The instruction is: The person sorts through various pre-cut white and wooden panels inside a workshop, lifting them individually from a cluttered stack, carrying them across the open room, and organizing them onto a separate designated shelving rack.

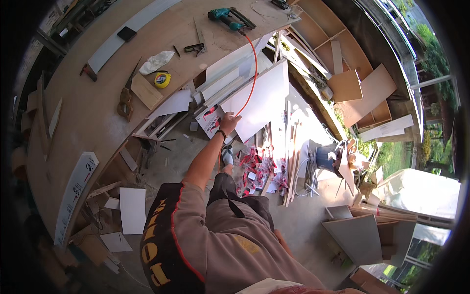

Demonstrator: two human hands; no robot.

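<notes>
My left hand (229,122), a dark band at its wrist, reaches forward with its fingers closed on the edge of a large white panel (264,98). That panel stands tilted beside the workbench (105,110). An orange-red air hose (255,73) runs down from a teal nail gun (230,19) on the bench, across the panel to my fingers; where it goes beyond them is hidden. Against the bench side lean more white boards (218,85). On my right, only a patch of skin (283,242) shows beside my shirt; the fingers there are hidden.
The bench holds a yellow tape measure (162,79), a handsaw (125,104), a square (199,34) and a black clamp-like tool (194,48). Red-and-clear wrappers (254,166) and long wood strips (292,157) cover floor by my foot. A blue bucket (325,157) and board offcuts (352,237) stand right.
</notes>
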